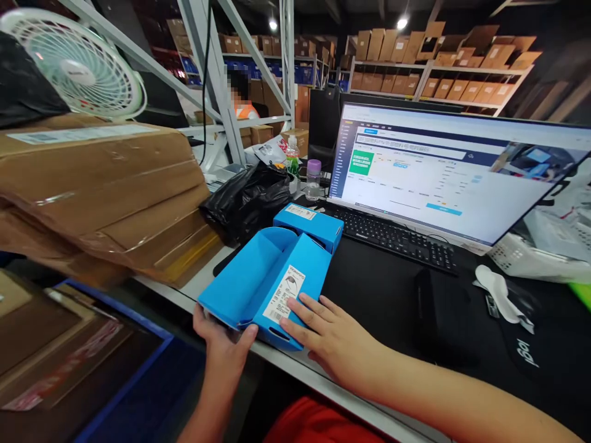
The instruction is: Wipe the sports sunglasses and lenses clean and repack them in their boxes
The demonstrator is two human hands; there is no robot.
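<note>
A blue cardboard box point(307, 264) lies at the desk's front edge with a broad flap point(247, 274) standing out to its left. A white printed label with a small picture is on its right-hand face. My left hand point(224, 344) grips the near corner of the flap, thumb on top and fingers underneath. My right hand point(337, 338) lies on the labelled face, fingers stretched out and partly covering the label's lower end. The inside of the box is hidden. Just behind it sits a second blue box point(311, 226), closed, with a white label on top.
A keyboard point(397, 237) and monitor point(443, 178) stand beyond the boxes. A black plastic bag point(252, 197) and bottle point(313, 179) are at the back. Large brown cartons point(101, 191) and a fan point(76, 71) crowd the left. Another person point(242, 101) is behind the frame.
</note>
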